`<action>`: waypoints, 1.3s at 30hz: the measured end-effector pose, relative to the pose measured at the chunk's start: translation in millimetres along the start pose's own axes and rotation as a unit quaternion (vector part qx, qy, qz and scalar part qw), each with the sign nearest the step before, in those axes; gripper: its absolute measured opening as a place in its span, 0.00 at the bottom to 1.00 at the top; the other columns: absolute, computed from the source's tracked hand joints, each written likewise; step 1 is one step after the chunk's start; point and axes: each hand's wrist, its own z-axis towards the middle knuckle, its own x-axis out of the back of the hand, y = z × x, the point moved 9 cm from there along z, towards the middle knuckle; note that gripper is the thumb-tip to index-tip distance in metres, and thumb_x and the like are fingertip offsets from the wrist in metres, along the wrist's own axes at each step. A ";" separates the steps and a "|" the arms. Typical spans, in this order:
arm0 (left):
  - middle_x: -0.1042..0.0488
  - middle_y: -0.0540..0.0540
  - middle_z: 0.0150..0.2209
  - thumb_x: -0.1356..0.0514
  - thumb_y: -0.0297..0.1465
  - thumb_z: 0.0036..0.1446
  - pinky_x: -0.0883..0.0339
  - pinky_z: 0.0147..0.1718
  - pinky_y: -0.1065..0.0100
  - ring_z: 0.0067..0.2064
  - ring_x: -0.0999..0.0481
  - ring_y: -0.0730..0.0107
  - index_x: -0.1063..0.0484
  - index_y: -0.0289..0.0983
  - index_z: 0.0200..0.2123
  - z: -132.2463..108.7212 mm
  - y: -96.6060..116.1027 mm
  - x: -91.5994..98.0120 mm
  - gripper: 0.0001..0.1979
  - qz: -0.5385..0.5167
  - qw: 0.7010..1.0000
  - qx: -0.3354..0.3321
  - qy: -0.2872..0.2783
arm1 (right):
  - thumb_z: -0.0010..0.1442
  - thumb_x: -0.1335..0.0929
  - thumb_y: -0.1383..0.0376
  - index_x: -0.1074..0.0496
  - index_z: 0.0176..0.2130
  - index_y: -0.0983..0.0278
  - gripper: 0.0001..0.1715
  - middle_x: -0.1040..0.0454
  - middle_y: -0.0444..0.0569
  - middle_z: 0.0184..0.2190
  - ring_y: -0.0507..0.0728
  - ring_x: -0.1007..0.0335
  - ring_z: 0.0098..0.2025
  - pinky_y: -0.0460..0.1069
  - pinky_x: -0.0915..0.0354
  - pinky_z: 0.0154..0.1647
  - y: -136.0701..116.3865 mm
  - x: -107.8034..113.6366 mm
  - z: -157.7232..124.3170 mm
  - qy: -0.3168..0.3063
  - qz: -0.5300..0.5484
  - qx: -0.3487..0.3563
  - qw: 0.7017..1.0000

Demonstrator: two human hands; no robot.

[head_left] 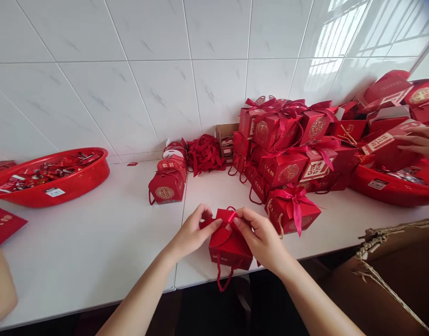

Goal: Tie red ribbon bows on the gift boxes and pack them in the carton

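head: red box sits between left grip and right grip.

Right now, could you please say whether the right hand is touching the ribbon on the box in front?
Touching: the head view shows the right hand with its fingertips against the ribbon atop the box, no gap visible.

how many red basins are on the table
2: one basin on the left of the table, another basin on the right, below a co-worker's hand. The piled boxes could hide more.
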 end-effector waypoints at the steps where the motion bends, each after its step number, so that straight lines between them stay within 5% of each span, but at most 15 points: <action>1: 0.34 0.51 0.31 0.43 0.48 0.58 0.36 0.33 0.69 0.33 0.32 0.70 0.36 0.38 0.32 1.7 -8.1 -7.2 0.18 -0.034 0.999 0.028 -0.031 | 0.67 0.40 0.58 0.33 0.33 0.62 0.15 0.30 0.44 0.28 0.52 0.35 0.31 0.45 0.39 0.32 -0.7 -0.7 1.1 -0.013 -0.005 0.000 1.000; 3: 0.36 0.52 0.26 0.45 0.50 0.58 0.39 0.29 0.71 0.29 0.36 0.72 0.36 0.37 0.28 0.2 -13.2 -15.3 0.21 -0.071 0.993 0.054 -0.079 | 0.67 0.40 0.59 0.33 0.32 0.63 0.15 0.30 0.44 0.28 0.52 0.36 0.31 0.45 0.39 0.32 -1.8 -1.3 3.1 -0.029 -0.022 -0.003 0.999; 6: 0.42 0.54 0.22 0.42 0.47 0.57 0.44 0.26 0.72 0.26 0.41 0.75 0.38 0.37 0.22 -7.3 -3.0 -3.7 0.21 -0.077 0.993 0.055 -0.071 | 0.65 0.40 0.60 0.33 0.30 0.63 0.15 0.31 0.44 0.25 0.51 0.37 0.28 0.45 0.41 0.28 -1.4 1.6 4.7 -0.005 -0.068 -0.021 0.997; 12: 0.35 0.51 0.20 0.39 0.39 0.56 0.42 0.27 0.71 0.26 0.37 0.75 0.28 0.35 0.20 -18.5 56.9 7.5 0.16 -0.138 0.985 -0.007 -0.102 | 0.58 0.37 0.68 0.27 0.33 0.64 0.08 0.25 0.45 0.24 0.52 0.34 0.24 0.45 0.41 0.27 -8.4 3.5 5.0 0.083 -0.150 -0.023 0.985; 18: 0.24 0.47 0.28 0.38 0.36 0.56 0.35 0.32 0.71 0.32 0.27 0.70 0.22 0.35 0.29 7.5 106.4 -4.8 0.11 -0.175 0.978 -0.067 -0.095 | 0.57 0.36 0.71 0.34 0.22 0.64 0.12 0.33 0.43 0.21 0.50 0.42 0.24 0.45 0.45 0.26 -31.1 -10.8 0.4 -0.006 -0.182 0.100 0.978; 24: 0.23 0.43 0.44 0.41 0.44 0.59 0.33 0.46 0.66 0.48 0.26 0.63 0.25 0.38 0.46 17.8 86.6 -8.8 0.19 -0.135 0.982 -0.084 -0.105 | 0.64 0.37 0.62 0.32 0.24 0.64 0.18 0.34 0.44 0.20 0.50 0.42 0.23 0.46 0.44 0.26 -21.1 1.6 -0.4 0.042 -0.142 0.088 0.985; 29: 0.21 0.45 0.37 0.34 0.37 0.53 0.30 0.43 0.65 0.41 0.23 0.64 0.22 0.37 0.35 -2.5 51.4 2.8 0.10 -0.041 0.996 -0.079 -0.023 | 0.65 0.38 0.60 0.30 0.26 0.63 0.19 0.29 0.47 0.25 0.53 0.35 0.29 0.47 0.39 0.30 -17.0 -2.6 1.9 -0.005 -0.092 0.081 0.992; 33: 0.19 0.46 0.33 0.35 0.34 0.55 0.29 0.40 0.66 0.38 0.22 0.64 0.22 0.37 0.30 -15.6 40.4 8.6 0.06 -0.054 0.991 -0.106 0.069 | 0.62 0.35 0.60 0.31 0.34 0.62 0.08 0.28 0.44 0.25 0.54 0.32 0.29 0.47 0.37 0.31 -3.7 7.5 -0.9 0.079 -0.048 0.028 0.995; 36: 0.19 0.45 0.38 0.37 0.32 0.57 0.28 0.44 0.66 0.42 0.21 0.64 0.24 0.37 0.30 -22.9 39.7 5.4 0.05 -0.064 0.985 -0.132 0.088 | 0.61 0.33 0.62 0.38 0.40 0.60 0.09 0.28 0.40 0.24 0.52 0.32 0.27 0.46 0.36 0.31 4.1 13.5 -5.4 0.143 -0.030 0.019 0.989; 39: 0.20 0.45 0.40 0.40 0.31 0.59 0.30 0.47 0.65 0.44 0.22 0.65 0.27 0.37 0.31 -28.4 41.8 0.7 0.05 -0.042 0.984 -0.149 0.089 | 0.61 0.34 0.64 0.36 0.37 0.60 0.04 0.26 0.43 0.27 0.53 0.29 0.30 0.47 0.35 0.33 -0.2 11.8 -6.7 0.142 -0.080 0.053 0.985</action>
